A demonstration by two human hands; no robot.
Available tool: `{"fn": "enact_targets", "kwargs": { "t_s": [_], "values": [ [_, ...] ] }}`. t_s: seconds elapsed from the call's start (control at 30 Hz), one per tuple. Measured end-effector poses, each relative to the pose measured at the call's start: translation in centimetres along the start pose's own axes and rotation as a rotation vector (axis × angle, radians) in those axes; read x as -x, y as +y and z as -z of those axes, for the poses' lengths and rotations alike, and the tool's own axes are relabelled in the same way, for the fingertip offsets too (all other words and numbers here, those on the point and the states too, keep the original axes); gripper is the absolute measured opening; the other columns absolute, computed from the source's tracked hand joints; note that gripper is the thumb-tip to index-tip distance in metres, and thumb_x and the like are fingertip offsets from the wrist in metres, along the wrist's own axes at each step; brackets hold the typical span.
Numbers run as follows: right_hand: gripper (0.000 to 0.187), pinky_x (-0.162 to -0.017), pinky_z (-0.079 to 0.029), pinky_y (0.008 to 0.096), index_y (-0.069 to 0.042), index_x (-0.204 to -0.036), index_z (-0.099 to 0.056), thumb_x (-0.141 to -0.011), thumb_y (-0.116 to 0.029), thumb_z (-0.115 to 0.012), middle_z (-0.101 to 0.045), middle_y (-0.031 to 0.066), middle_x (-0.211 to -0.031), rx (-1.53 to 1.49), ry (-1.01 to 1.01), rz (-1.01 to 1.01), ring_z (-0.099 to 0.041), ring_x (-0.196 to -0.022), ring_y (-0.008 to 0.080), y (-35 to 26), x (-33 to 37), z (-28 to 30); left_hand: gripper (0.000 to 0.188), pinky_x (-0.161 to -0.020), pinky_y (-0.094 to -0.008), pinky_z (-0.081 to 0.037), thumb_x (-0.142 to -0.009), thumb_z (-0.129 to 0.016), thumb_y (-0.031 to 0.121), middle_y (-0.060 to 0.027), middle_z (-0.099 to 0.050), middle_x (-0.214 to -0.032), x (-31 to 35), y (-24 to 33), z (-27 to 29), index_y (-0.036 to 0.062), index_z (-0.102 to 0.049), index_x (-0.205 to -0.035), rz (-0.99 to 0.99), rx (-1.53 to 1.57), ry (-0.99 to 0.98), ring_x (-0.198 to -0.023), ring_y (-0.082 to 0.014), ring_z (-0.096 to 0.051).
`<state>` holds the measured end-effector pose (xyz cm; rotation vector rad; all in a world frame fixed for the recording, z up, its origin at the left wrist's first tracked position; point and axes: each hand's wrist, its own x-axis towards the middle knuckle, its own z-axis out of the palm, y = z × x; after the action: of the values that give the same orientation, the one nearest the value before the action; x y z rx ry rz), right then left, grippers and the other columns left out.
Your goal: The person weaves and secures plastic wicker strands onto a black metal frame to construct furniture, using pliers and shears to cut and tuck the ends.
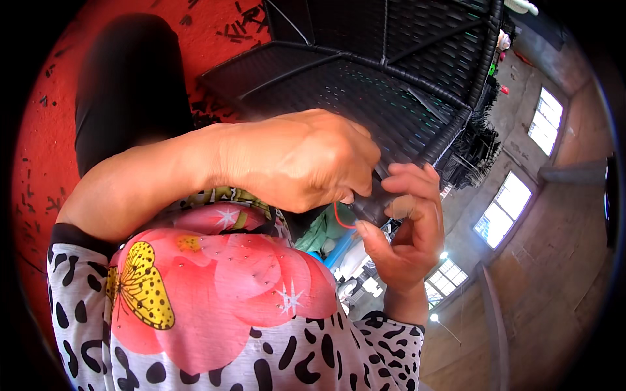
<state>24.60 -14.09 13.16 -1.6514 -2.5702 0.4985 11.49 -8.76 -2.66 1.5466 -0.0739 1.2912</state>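
My left hand (319, 159) is closed, its fingers curled down over the edge of a black woven wicker-like panel (326, 81). A thin red cord (338, 217) comes out from beneath the left thumb and curves to the right thumb tip. My right hand (411, 228) is curled, palm turned inward, with a beige bandage round one finger. Its thumb tip meets the cord's lower end; the finger behind it is hidden. What else lies inside my left fist cannot be seen. The panel has a wrapped black frame and cross bars.
Dark offcuts (241, 23) lie scattered on the red floor (215, 19). My black-clad leg (134, 85) is bent at the left. A bundle of black strands (479, 146) hangs beyond the frame. Green fabric (323, 228) and a blue edge (340, 251) show below my hands.
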Motion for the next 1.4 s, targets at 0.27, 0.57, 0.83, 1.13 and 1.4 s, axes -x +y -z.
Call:
{"fn": "enact_targets", "kwargs": {
  "t_s": [0.27,0.57,0.83,1.13,1.4],
  "values": [
    [0.031,-0.097,-0.029,0.0484,-0.006,-0.076,-0.049,-0.058,-0.004,-0.075,-0.058,0.0086,-0.089,-0.024,0.015,0.035,-0.059,-0.087,0.0275,0.5,0.3,-0.2,0.021,-0.062,-0.0361,-0.043,-0.066,-0.058,0.015,-0.0114,-0.053,-0.074,-0.3,1.0,0.1,-0.0041,-0.059,-0.075,-0.133,-0.325,-0.062,-0.068,-0.0271,-0.051],
    [0.035,-0.098,-0.026,0.0476,-0.009,-0.078,-0.047,-0.056,-0.005,-0.074,-0.055,0.0055,-0.087,-0.014,0.136,0.1,-0.059,-0.083,0.025,1.2,0.9,-1.9,0.019,-0.061,-0.0375,-0.044,-0.07,-0.059,0.013,-0.014,-0.053,-0.075,-0.2,-0.1,0.0,-0.0054,-0.059,-0.076,-0.104,-0.18,-0.055,-0.07,-0.0298,-0.051],
    [0.042,-0.097,-0.026,0.0481,-0.011,-0.084,-0.044,-0.058,-0.01,-0.077,-0.055,0.0051,-0.088,-0.012,0.125,0.158,-0.06,-0.084,0.0252,1.9,1.0,-1.7,0.018,-0.059,-0.0373,-0.045,-0.072,-0.059,0.012,-0.0138,-0.053,-0.074,-0.2,-0.2,0.3,-0.0052,-0.059,-0.076,-0.092,-0.049,-0.05,-0.068,-0.0303,-0.052],
    [0.039,-0.098,-0.025,0.0467,-0.012,-0.082,-0.042,-0.062,-0.014,-0.075,-0.055,0.0054,-0.087,0.005,0.175,0.204,-0.059,-0.083,0.0245,2.1,0.9,-2.4,0.022,-0.057,-0.0347,-0.044,-0.059,-0.057,0.016,-0.0107,-0.049,-0.068,-0.3,0.9,0.1,-0.0046,-0.057,-0.068,-0.188,-0.346,-0.047,-0.065,-0.0257,-0.05],
    [0.032,-0.099,-0.024,0.0457,-0.012,-0.081,-0.042,-0.065,-0.016,-0.07,-0.054,0.0044,-0.086,0.067,0.201,0.208,-0.057,-0.084,0.0231,2.4,0.9,-3.2,0.02,-0.058,-0.0335,-0.043,-0.057,-0.056,0.015,-0.0093,-0.048,-0.067,-0.3,0.9,-0.1,-0.0032,-0.055,-0.064,-0.185,-0.363,-0.042,-0.066,-0.0241,-0.05]
  ]
}}
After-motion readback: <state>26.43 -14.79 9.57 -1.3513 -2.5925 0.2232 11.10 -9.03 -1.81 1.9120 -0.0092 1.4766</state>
